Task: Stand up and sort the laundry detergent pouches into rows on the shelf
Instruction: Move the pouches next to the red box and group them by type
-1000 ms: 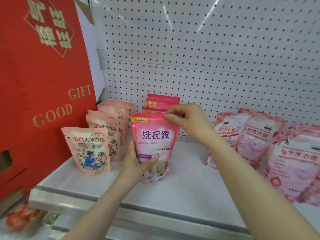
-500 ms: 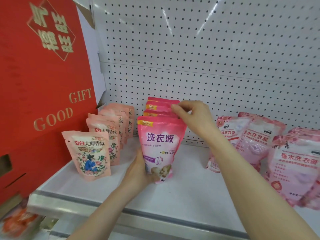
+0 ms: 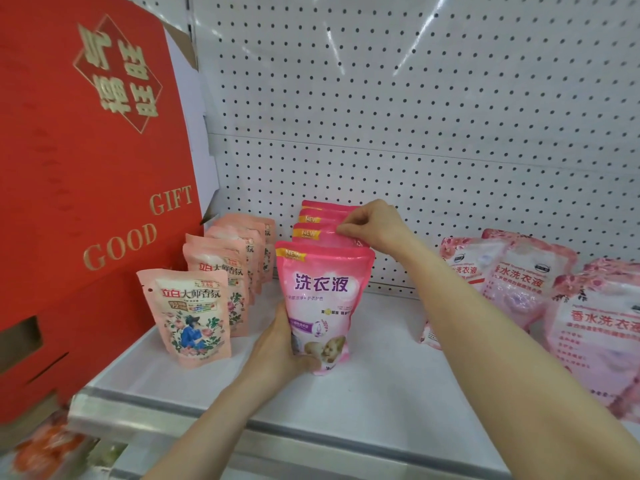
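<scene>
Left grip (image 3: 277, 348) around front pouch (image 3: 322, 289)

A white pegboard wall (image 3: 450, 81) fills everything from ten o'clock round to three, its small dark holes in even rows. A horizontal seam (image 3: 450, 155) crosses it about a third of the way down. Bright streaks of reflected light (image 3: 334, 36) slant over the upper panel near twelve. Below, a white shelf (image 3: 381, 393) runs from eight o'clock to four, edged towards six by a dull metal front rail (image 3: 166, 405). At nine o'clock a tall red cardboard carton (image 3: 69, 202), lettered "GOOD GIFT" in gold, stands at the shelf's end. Down at seven, something orange (image 3: 41, 448) is too blurred to make out.
</scene>
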Tool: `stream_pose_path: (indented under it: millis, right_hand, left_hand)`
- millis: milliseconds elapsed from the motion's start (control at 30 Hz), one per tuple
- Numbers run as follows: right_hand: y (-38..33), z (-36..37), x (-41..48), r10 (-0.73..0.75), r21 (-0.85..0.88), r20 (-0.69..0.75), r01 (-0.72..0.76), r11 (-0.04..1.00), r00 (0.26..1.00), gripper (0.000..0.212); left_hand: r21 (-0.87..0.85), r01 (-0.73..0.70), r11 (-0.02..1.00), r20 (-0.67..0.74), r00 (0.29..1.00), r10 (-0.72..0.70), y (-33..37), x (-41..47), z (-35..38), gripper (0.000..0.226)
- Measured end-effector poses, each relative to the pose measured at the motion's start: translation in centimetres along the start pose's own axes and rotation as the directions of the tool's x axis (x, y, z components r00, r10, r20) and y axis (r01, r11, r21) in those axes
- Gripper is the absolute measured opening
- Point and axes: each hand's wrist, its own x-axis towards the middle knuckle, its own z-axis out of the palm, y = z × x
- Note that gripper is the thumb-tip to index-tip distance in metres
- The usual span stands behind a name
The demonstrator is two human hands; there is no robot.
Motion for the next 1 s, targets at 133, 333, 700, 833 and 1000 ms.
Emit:
stream_pose_path:
  millis: [133, 333, 700, 833, 1000]
  right_hand:
    - [0.5, -0.6, -0.6, 0.004, 0.065, 0.03, -0.006, 0.998, 1.0, 0.019]
    - [0.5, -1.2, -3.1, -0.056, -0.031, -0.144, 0.052, 0.998, 0.988, 0.021]
    - [7.6, 1.1, -18.1, -0.117, -0.283, -0.411, -0.005, 0.959, 0.904, 0.022]
    - [10.5, 0.6, -23.8, -0.04, -0.329, -0.435, -0.117, 0.937, 0.9, 0.02]
    - [13.8, -2.6, -29.3, 0.041, -0.343, -0.513, -0.248, 0.906, 0.857, 0.023]
  left_hand:
    - [-0.024, -0.02, 1.0, 0.017, 1.0, 0.02, -0.1, 0.0, 0.0, 0.102]
    - [-0.052, -0.07, 0.996, -0.064, 0.996, 0.067, 0.6, -1.4, -0.6, 0.102]
    - [0.03, -0.296, 0.955, -0.287, 0.912, 0.292, 2.4, -7.0, 1.8, 0.039]
    - [0.032, -0.369, 0.929, -0.139, 0.919, 0.37, 4.5, -7.4, 4.9, 0.034]
    - [-0.006, -0.413, 0.911, 0.001, 0.911, 0.413, 8.1, -7.0, 10.0, 0.03]
